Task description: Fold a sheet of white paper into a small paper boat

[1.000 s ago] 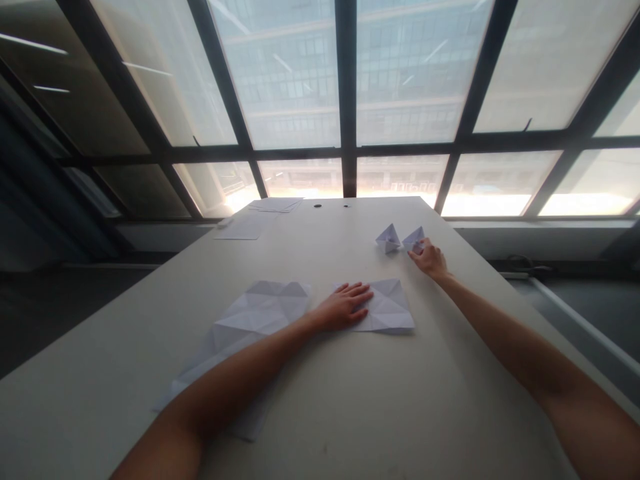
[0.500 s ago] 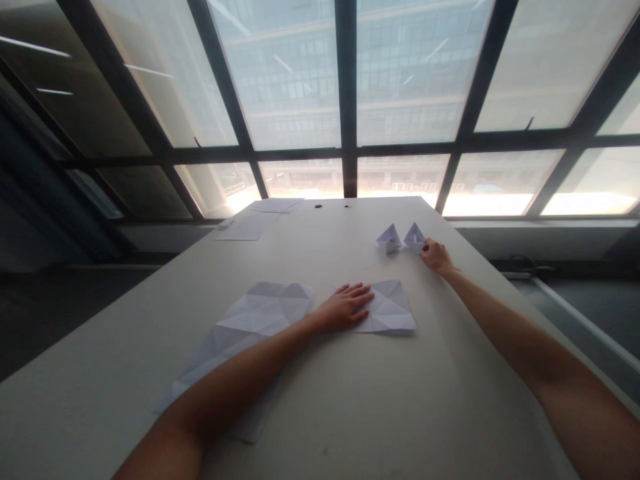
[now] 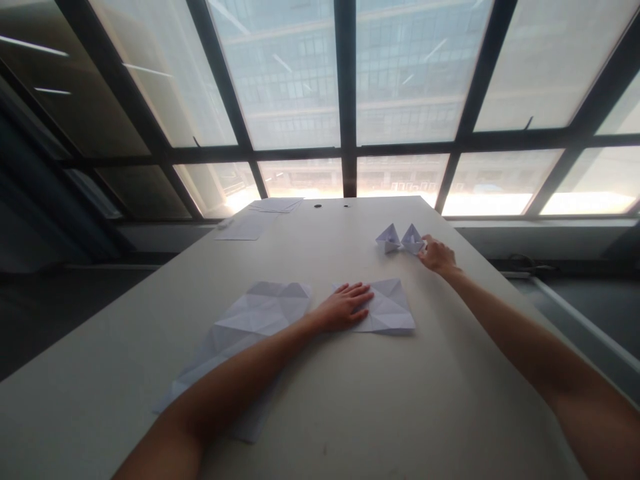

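Hands rest on paper work at two places on the counter (image 3: 350, 413). Left hand (image 3: 344, 308), fingers extended and flat, presses on the near-left part of a creased square sheet (image 3: 387, 308), gripping nothing. Right hand (image 3: 437, 255), arm stretched far forward, touches the right-hand one of two small folded paper models with loosely curled fingertips; whether it pinches that model or merely nudges it cannot be told at this size. Right model (image 3: 413, 239) now stands just beside, perhaps touching, left model (image 3: 389, 238); a second ago it sat lower and partly under the fingers, so it appears to have been set upright next to its twin while the left hand kept its place. Left of the flat hand lies a larger creased sheet (image 3: 263, 313), running back under the left forearm. Farther off, near the counter's far left corner, lie plain sheets (image 3: 246, 229) and a thin paper stack (image 3: 275, 204); beyond is a window wall (image 3: 345, 100).
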A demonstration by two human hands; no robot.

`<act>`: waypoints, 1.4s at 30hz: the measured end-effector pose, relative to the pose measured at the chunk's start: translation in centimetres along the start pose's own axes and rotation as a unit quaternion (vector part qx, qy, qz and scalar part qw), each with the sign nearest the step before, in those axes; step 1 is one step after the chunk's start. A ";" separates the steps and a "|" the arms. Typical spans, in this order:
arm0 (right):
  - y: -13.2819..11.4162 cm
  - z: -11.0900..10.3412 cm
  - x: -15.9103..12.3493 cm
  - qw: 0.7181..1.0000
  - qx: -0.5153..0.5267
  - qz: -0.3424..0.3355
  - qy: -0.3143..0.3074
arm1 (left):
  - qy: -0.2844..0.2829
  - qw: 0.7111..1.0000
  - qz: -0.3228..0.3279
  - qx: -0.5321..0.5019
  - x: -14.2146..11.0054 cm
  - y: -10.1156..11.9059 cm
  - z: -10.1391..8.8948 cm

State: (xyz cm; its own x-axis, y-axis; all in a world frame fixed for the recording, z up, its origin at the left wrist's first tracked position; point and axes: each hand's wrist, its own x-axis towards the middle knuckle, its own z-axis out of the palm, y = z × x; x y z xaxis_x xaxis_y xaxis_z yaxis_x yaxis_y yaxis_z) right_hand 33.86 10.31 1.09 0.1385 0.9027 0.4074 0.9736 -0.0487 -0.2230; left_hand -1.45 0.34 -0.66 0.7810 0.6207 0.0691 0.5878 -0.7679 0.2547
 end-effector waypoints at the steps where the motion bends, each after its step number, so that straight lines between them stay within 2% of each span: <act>1: -0.4 -0.2 -0.3 0.999 -0.011 -0.003 0.031 | -0.001 1.000 0.000 0.000 0.0 0.0 0.0; 3: -1.7 -0.6 -0.8 0.996 -0.017 -0.012 0.082 | -0.003 1.000 0.000 0.000 0.0 0.1 -0.1; 4: -2.5 -0.6 -1.0 0.996 -0.011 -0.015 0.087 | -0.004 1.000 -0.001 0.001 0.1 0.2 -0.2; 8: -6.6 0.1 -1.1 0.999 0.025 -0.016 0.035 | -0.001 1.000 -0.003 0.005 0.1 0.1 -0.1; 11: -9.2 1.1 -0.5 0.999 0.034 0.017 -0.020 | 0.004 1.000 -0.001 0.005 0.1 0.0 0.0; 14: -10.5 1.9 0.2 0.997 0.033 0.033 -0.058 | 0.005 1.000 0.003 0.007 0.0 0.0 0.1; 17: -10.7 2.4 0.6 0.997 0.028 0.027 -0.068 | 0.006 1.000 0.007 0.008 0.0 0.0 0.2; 24: -10.0 2.7 0.5 0.997 0.022 0.019 -0.073 | 0.008 1.000 0.009 0.004 0.1 0.1 0.2; 29: -8.9 2.1 0.3 0.997 0.054 0.023 -0.057 | 0.006 1.000 0.007 0.004 0.1 0.0 0.1; 32: -6.6 1.4 0.2 0.995 0.086 0.042 0.025 | 0.005 1.000 0.008 0.004 0.1 0.0 0.1; 34: -4.3 1.0 0.1 0.989 0.092 0.061 0.102 | 0.004 1.000 0.008 0.003 0.1 0.0 0.1; 36: -1.9 0.7 -0.1 0.983 0.081 0.083 0.146 | 0.002 1.000 0.006 0.002 0.2 0.1 0.1; 38: 0.1 0.7 -0.2 0.982 0.080 0.107 0.132 | 0.004 1.000 0.004 0.000 0.2 0.1 0.1; 42: 1.6 1.3 -0.6 0.984 0.117 0.132 0.025 | 0.005 1.000 0.003 0.001 0.2 0.1 0.1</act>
State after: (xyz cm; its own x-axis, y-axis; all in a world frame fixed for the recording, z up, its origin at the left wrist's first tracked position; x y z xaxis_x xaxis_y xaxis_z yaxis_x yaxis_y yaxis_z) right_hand 35.12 10.26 -0.61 0.3961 0.8493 0.3490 0.8342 -0.1741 -0.5233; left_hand -1.26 0.38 -0.74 0.7826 0.6172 0.0809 0.5830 -0.7724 0.2521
